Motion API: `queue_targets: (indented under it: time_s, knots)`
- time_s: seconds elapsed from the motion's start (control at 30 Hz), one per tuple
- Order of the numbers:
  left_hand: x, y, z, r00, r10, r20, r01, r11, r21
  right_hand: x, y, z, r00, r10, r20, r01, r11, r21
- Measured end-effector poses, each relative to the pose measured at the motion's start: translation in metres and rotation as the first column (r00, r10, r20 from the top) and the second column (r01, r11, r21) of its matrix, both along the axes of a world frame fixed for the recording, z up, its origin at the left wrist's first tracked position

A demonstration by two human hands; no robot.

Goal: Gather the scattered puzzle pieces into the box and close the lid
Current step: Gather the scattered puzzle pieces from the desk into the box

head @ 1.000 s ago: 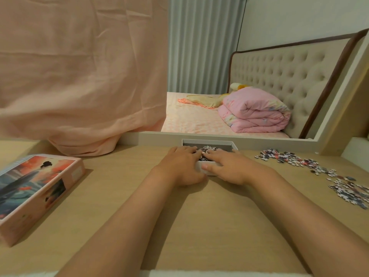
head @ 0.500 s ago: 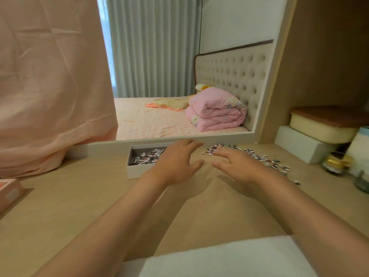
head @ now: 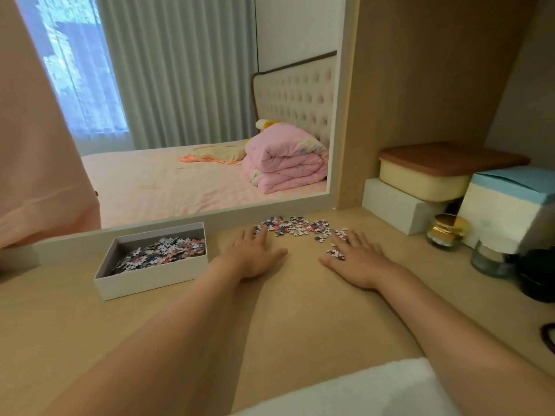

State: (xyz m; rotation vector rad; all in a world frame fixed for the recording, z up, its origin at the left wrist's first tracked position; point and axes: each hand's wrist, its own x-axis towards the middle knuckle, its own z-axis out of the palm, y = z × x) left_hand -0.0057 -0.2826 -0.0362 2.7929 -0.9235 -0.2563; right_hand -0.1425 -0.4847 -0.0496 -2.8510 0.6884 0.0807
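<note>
- Left hand lies flat on the light wooden counter, palm down w/ fingers spread, gripping nothing; its fingertips reach the left end of the loose pile.
- Right hand also flat and spread, empty; fingers sit at the pile's right end, a few pieces touching or just beside them.
- Scattered pink, white and dark puzzle pieces form a strip between the 2 hands' fingertips, near the mirror frame at the back of the counter.
- Shallow white cardboard box stands lidless just left of the left hand, not touching it; a layer of pieces already inside.
- Large mirror behind the box shows a bed w/ a folded pink quilt.
- Right side of counter: cream container w/ brown lid stacked on a white block, a gold-capped jar, a clear glass jar, and a white-and-blue carton, all well apart from the pieces.
- White cloth at the counter's near edge.
</note>
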Motion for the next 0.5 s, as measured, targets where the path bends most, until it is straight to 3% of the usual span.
queue_targets:
  time_s: [0.17, 0.23, 0.3, 0.4, 0.5]
  knots:
    - [0.025, -0.02, 0.001, 0.998, -0.045, -0.035, 0.043, 0.997, -0.056, 0.031, 0.015, 0.0, 0.967, 0.25, 0.035, -0.252, 0.965, 0.072]
    - [0.027, -0.024, -0.005, 0.996, -0.091, 0.011, 0.092, 0.994, -0.062, 0.037, 0.013, 0.004, 0.949, 0.267, 0.17, -0.294, 0.943, 0.158]
    - [0.031, -0.027, -0.011, 0.993, -0.106, 0.053, 0.11, 0.99, -0.089, 0.045, 0.001, 0.009, 0.934, 0.202, 0.296, -0.251, 0.958, 0.137]
    - [0.04, -0.036, -0.014, 0.992, -0.104, 0.078, 0.116, 0.98, -0.165, 0.057, -0.028, 0.008, 0.971, 0.107, 0.214, -0.106, 0.994, -0.014]
    - [0.046, -0.049, -0.013, 0.989, -0.138, 0.057, 0.146, 0.974, -0.175, 0.07, -0.045, 0.001, 0.993, 0.074, 0.094, -0.08, 0.995, 0.061]
